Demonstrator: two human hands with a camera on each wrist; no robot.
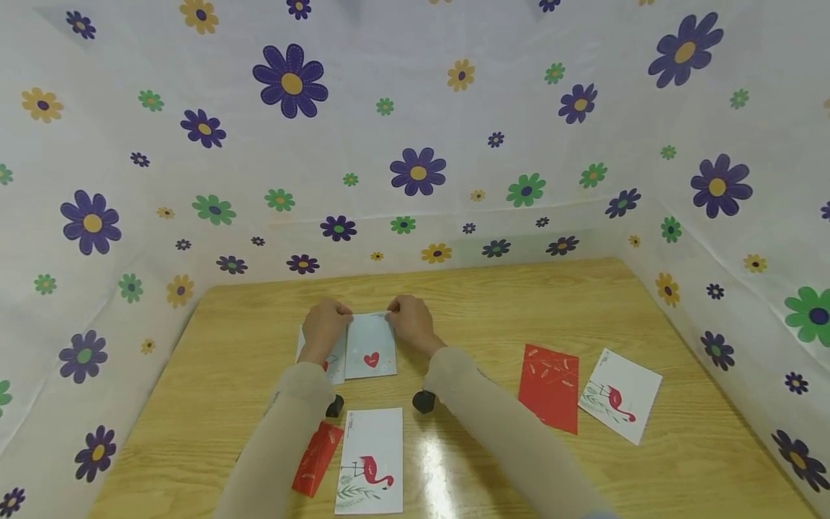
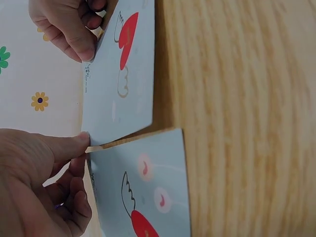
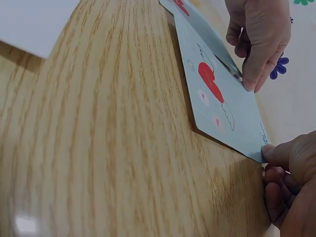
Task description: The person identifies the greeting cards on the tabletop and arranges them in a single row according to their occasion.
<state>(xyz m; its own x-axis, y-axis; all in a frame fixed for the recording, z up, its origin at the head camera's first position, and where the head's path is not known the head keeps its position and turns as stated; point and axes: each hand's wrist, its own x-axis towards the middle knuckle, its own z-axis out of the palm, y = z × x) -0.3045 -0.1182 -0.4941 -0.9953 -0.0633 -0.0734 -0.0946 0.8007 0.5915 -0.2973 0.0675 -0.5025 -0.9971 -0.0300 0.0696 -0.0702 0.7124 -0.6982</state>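
Note:
A light blue card (image 1: 363, 346) with a red heart lies at the middle of the table, its far edge lifted slightly. At its far left corner my left hand (image 1: 324, 331) pinches it between thumb and fingers. My right hand (image 1: 413, 323) pinches the far right corner, as the right wrist view also shows, where the card (image 3: 192, 59) has a winged heart. Directly to the left is a second light blue card (image 2: 163, 207) of the same kind, partly covered by my left hand in the head view. The two cards lie edge to edge, with a narrow gap seen from the left wrist.
Nearer me lie a white flamingo card (image 1: 369, 440) and a red envelope-like piece (image 1: 318, 460), partly under my left sleeve. To the right are a red piece (image 1: 551, 389) and another flamingo card (image 1: 616, 411). A flowered cloth (image 1: 363, 144) surrounds the table's far side and flanks.

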